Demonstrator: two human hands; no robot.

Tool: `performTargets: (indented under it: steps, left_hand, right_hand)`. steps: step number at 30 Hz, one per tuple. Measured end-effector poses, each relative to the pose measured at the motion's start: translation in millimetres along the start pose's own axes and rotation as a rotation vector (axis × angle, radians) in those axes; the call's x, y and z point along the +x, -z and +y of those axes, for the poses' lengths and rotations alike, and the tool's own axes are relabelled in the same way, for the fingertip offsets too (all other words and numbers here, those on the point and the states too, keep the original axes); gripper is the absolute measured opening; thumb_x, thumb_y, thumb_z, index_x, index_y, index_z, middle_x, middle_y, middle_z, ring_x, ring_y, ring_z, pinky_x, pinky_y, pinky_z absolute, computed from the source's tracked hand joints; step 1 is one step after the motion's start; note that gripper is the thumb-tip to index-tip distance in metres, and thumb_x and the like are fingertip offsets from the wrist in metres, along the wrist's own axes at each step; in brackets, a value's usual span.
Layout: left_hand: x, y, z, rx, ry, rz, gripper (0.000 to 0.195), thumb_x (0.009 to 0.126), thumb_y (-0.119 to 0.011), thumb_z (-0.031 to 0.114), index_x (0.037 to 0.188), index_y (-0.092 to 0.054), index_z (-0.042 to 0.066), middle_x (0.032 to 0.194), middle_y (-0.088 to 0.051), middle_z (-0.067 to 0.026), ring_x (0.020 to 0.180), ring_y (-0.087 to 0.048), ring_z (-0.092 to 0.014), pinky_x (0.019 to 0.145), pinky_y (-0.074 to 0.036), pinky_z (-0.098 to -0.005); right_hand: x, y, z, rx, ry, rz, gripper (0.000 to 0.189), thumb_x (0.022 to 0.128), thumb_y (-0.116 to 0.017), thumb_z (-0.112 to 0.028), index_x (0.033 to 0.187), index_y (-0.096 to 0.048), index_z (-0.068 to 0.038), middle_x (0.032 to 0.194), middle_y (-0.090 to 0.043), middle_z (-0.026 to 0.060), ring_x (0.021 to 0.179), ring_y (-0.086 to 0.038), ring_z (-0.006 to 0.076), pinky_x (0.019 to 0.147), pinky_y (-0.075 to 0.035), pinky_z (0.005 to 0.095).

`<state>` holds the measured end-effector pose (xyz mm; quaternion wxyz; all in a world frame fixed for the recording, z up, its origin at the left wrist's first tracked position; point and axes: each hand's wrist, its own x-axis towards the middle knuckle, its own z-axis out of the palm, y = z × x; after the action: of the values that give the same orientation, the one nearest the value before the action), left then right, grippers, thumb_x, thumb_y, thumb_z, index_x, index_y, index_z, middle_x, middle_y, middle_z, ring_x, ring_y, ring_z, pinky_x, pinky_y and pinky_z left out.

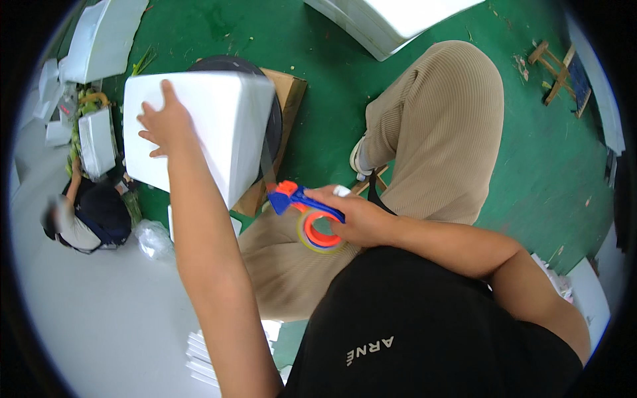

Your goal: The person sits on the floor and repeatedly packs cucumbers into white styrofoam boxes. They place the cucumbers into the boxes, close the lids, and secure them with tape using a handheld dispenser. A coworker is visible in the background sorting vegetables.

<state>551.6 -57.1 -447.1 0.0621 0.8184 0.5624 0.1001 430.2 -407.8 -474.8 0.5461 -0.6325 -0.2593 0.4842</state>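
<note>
A white foam box [199, 114] sits in front of me on a round black disc [275, 124]. My left hand [166, 122] lies on its upper face, fingers spread and gripping nothing. In my right hand [356, 214] is the blue handle of a tape dispenser [303, 196] with an orange part near its head. Its tape roll [321, 230] has an orange core and hangs above my thigh. What looks like a strip of clear tape [267, 159] runs from the dispenser's head towards the box's near side; where it attaches is blurred.
Beneath the disc is a cardboard box [293, 94]. Another white foam box [368, 25] stands at the top on the green floor. To the left a person [94, 214] crouches by green produce [74, 144] and a foam box [97, 142]. A small wooden folding stool [560, 74] is at upper right.
</note>
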Motion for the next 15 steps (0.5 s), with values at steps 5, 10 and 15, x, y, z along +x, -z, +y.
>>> performTargets:
  steps: [5, 10, 15]
  left_hand:
    - [35.1, 21.9, -52.4, -0.139, -0.646, -0.024, 0.066, 0.095, -0.059, 0.046, 0.152, -0.043, 0.017, 0.160, -0.035, -0.0140, 0.151, -0.023, -0.036, 0.117, -0.002, -0.0675]
    - [11.9, 26.1, -136.2, 0.105, -1.199, -0.244, 0.072, 0.091, -0.060, 0.054, 0.154, -0.043, 0.022, 0.165, -0.029, -0.0062, 0.153, -0.021, -0.034, 0.119, -0.011, -0.0628]
    - [-2.4, 24.8, -114.7, 0.143, -1.071, -0.228, 0.073, 0.090, -0.061, 0.054, 0.154, -0.042, 0.025, 0.165, -0.029, -0.0059, 0.153, -0.023, -0.032, 0.119, -0.013, -0.0624]
  right_hand:
    - [35.9, 26.4, -18.0, 0.209, 0.019, 0.189, 0.071, 0.085, -0.056, -0.003, 0.153, -0.038, -0.007, 0.135, -0.049, 0.0169, 0.109, -0.060, 0.0294, 0.092, -0.048, 0.0345]
    - [55.5, 30.9, -19.7, 0.235, -0.008, 0.134, 0.069, 0.086, -0.053, 0.000, 0.153, -0.039, -0.008, 0.135, -0.053, 0.0197, 0.106, -0.061, 0.0306, 0.092, -0.048, 0.0359]
    - [37.0, 26.6, -26.4, 0.263, -0.108, 0.119, 0.067, 0.089, -0.058, -0.001, 0.153, -0.039, -0.007, 0.132, -0.053, 0.0175, 0.103, -0.061, 0.0235, 0.088, -0.049, 0.0306]
